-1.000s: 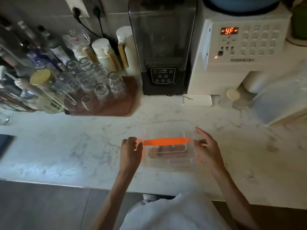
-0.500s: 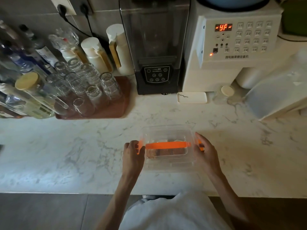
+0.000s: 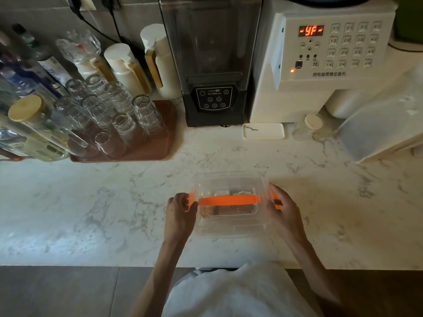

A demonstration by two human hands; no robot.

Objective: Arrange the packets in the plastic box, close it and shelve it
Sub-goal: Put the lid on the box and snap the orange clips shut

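Observation:
A clear plastic box (image 3: 230, 225) with its lid on sits on the marble counter, near the front edge. An orange handle (image 3: 229, 200) lies across the lid, with orange clips at both ends. Packets (image 3: 229, 208) show dimly through the lid, brown and white. My left hand (image 3: 179, 215) is curled over the left orange clip. My right hand (image 3: 285, 212) presses against the right clip, fingers wrapped on the box's side.
A brown tray (image 3: 158, 145) of upturned glasses stands at the back left, with bottles beside it. A black blender (image 3: 212, 65) and a white keypad machine (image 3: 320, 60) line the back wall. A small white dish (image 3: 263, 131) and a frosted container (image 3: 384, 124) sit further right.
Both hands have closed in on the orange clips at the box's ends. The view has shifted slightly, with the box staying in place on the counter.

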